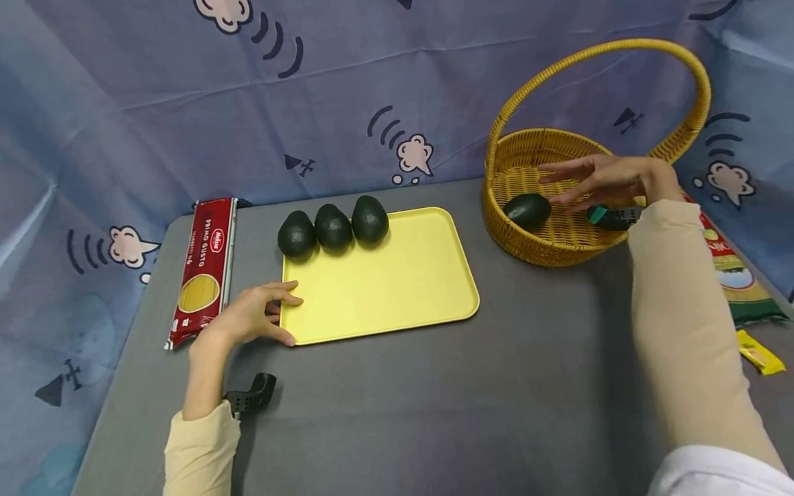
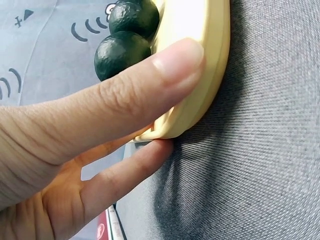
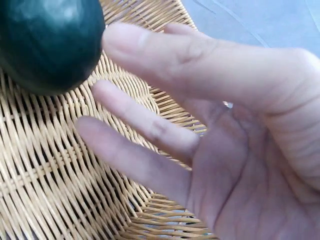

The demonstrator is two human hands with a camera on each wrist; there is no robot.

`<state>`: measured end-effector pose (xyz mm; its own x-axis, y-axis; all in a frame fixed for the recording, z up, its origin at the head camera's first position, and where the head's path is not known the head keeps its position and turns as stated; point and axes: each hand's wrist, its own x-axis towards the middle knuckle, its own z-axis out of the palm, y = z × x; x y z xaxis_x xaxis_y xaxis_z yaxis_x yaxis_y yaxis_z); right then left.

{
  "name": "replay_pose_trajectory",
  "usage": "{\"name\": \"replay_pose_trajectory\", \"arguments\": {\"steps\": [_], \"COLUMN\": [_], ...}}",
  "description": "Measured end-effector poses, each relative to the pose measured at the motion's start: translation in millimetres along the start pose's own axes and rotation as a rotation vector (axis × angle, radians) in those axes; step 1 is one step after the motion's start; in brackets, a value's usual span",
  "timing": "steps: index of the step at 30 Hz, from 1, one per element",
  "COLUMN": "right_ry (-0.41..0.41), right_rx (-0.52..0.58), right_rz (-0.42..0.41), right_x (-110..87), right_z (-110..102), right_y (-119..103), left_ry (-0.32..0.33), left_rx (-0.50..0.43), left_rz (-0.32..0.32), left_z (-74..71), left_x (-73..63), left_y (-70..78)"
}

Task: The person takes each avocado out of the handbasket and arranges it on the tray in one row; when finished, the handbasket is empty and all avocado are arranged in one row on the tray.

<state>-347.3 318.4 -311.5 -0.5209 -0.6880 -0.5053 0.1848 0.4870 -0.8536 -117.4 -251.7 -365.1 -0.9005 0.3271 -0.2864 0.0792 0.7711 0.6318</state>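
At the near left corner of the yellow tray (image 1: 384,289), my left hand (image 1: 251,313) holds the rim between thumb and fingers. In the left wrist view its thumb (image 2: 175,60) crosses over the tray edge and a finger touches the corner. Three dark green avocados (image 1: 333,227) sit in a row along the tray's far left side. My right hand (image 1: 604,178) reaches into the yellow wicker basket (image 1: 527,248) with its fingers spread and nothing held. A single avocado (image 1: 527,210) lies in the basket, right by the fingertips; the right wrist view shows this avocado (image 3: 50,45) beside the thumb tip.
A red pasta packet (image 1: 205,269) lies left of the tray. The basket's tall handle (image 1: 620,45) arches above my right hand. To the right of the basket are a colourful bag (image 1: 738,282) and a small yellow packet (image 1: 759,353). A patterned cloth backs the grey table (image 1: 434,413).
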Motion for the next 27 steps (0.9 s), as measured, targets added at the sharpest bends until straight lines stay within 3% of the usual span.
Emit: {"name": "replay_pose_trajectory", "arguments": {"steps": [4,10,20,27], "right_ry": [0.068,0.069,-0.128,-0.181], "right_rx": [-0.107,-0.215,-0.269,-0.439], "right_rz": [0.013,0.058,0.052,0.139], "right_x": [1.8,3.1,9.8,19.6], "right_z": [3.7,3.7,-0.2,8.3], "right_y": [-2.8,-2.4,-15.1,-47.3], "left_ry": [0.006,0.001,0.0,0.003], "left_rx": [0.008,-0.018,-0.032,-0.001], "left_rz": [-0.002,0.004,-0.001,0.013], "left_z": [-0.8,-0.6,-0.4,-0.3], "left_x": [-1.1,-0.1,-1.1,0.3], "left_y": [-1.9,0.9,-1.1,-4.0]}}
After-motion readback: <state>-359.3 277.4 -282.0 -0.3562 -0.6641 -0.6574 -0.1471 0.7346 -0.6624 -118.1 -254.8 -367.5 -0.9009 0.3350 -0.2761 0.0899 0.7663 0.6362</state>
